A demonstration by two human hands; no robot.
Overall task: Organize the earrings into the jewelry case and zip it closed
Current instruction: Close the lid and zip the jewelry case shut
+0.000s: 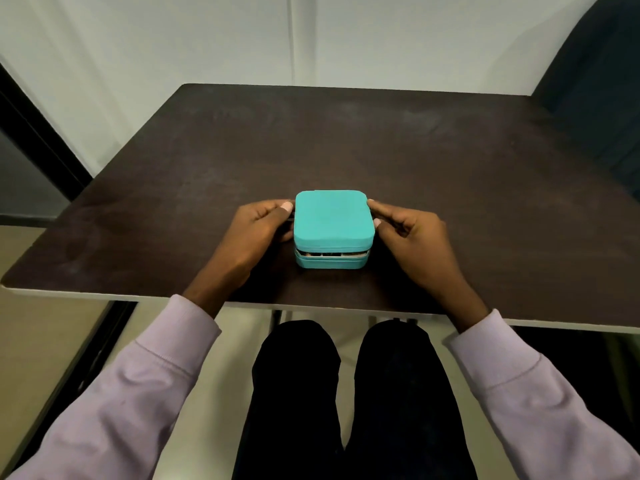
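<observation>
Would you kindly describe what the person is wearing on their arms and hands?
Both arms wear pale lilac long sleeves with ribbed cuffs, the left sleeve and right sleeve ending above the wrists. The left hand and right hand are bare: no gloves, rings or watch show.

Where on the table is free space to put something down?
Bare table lies behind the jewelry case, toward the far edge, and out to both side edges. It is crowded around the case: the left hand and right hand touch its sides.

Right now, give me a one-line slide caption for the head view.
Both hands, left and right, grip the teal jewelry case on the dark table, lid down, front seam still gapped.
</observation>
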